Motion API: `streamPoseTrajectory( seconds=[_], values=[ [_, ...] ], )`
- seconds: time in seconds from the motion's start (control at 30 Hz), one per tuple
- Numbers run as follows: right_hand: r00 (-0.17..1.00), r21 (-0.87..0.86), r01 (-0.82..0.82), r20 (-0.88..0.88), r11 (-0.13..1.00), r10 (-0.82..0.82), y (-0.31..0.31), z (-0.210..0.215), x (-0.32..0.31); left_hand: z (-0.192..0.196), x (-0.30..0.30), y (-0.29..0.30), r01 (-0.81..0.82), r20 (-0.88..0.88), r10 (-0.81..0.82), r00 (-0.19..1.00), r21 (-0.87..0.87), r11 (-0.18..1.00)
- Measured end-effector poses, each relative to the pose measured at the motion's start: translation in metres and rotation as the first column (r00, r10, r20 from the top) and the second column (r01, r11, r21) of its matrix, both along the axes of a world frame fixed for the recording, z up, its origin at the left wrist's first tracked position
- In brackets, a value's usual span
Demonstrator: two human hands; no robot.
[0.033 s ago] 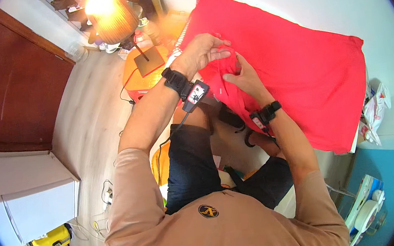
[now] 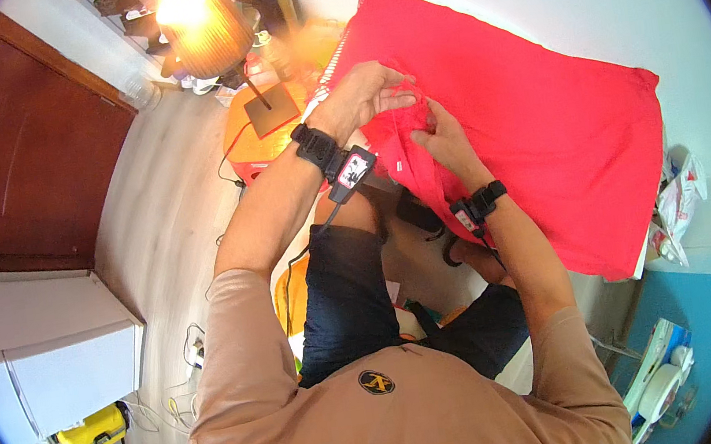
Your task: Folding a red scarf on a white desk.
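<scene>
A bright red cloth (image 2: 533, 147) lies over a table against the wall. At its near left corner I hold a gathered piece of red fabric (image 2: 400, 141) with a small white tag on it. My left hand (image 2: 368, 96) pinches the upper part with bent fingers; its fingertips are partly lost against the red. Close on its right, my right hand (image 2: 449, 139) grips the same fabric between thumb and fingers. Whether this piece is part of the cloth on the table or lies on it, I cannot tell. Both wrists wear black straps with small devices.
Left of the cloth, a lit lamp (image 2: 207, 36) stands on an orange stool (image 2: 247, 150), with bottles behind. Cables (image 2: 193, 341) run across the floor. White plastic bags (image 2: 679, 198) hang by the table's right end. A yellow-lidded toolbox (image 2: 93, 434) sits lower left.
My right thumb has shifted slightly right and up along the fabric, nearer its fingers. The left hand holds almost the same place.
</scene>
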State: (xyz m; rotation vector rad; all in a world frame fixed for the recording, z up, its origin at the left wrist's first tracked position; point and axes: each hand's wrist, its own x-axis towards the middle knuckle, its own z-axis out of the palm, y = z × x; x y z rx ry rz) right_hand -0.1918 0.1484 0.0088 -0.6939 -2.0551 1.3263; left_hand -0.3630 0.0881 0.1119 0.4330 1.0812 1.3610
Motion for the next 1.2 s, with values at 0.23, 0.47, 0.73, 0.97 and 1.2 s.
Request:
streamPoseTrajectory(
  seconds=[0.23, 0.47, 0.73, 0.97, 1.2],
  values=[
    [0.984, -0.603, 0.164, 0.047, 0.78, -0.171, 0.036, -0.025, 0.029, -0.037, -0.049, -0.073, -0.309, -0.788, 0.194, 0.584, 0.005, 0.951],
    [0.923, -0.709, 0.223, -0.068, 0.669, -0.38, 0.024, -0.012, 0.022, -0.056, 0.057, -0.119, -0.444, -0.914, 0.267, 0.305, 0.112, 0.889],
    [0.923, -0.76, 0.196, -0.071, 0.619, -0.379, 0.033, -0.023, 0.03, -0.102, 0.078, -0.067, -0.407, -0.982, -0.024, 0.189, -0.101, 0.908],
    [0.852, -0.747, 0.268, -0.111, 0.609, -0.512, 0.02, -0.016, 0.027, -0.101, 0.081, -0.129, -0.571, -0.214, 0.587, 0.781, 0.139, 0.809],
    [0.777, -0.563, 0.435, -0.16, 0.703, -0.609, -0.013, 0.015, 0.031, -0.077, 0.113, -0.182, -0.572, -0.108, 0.586, 0.803, 0.139, 0.809]
  ],
)
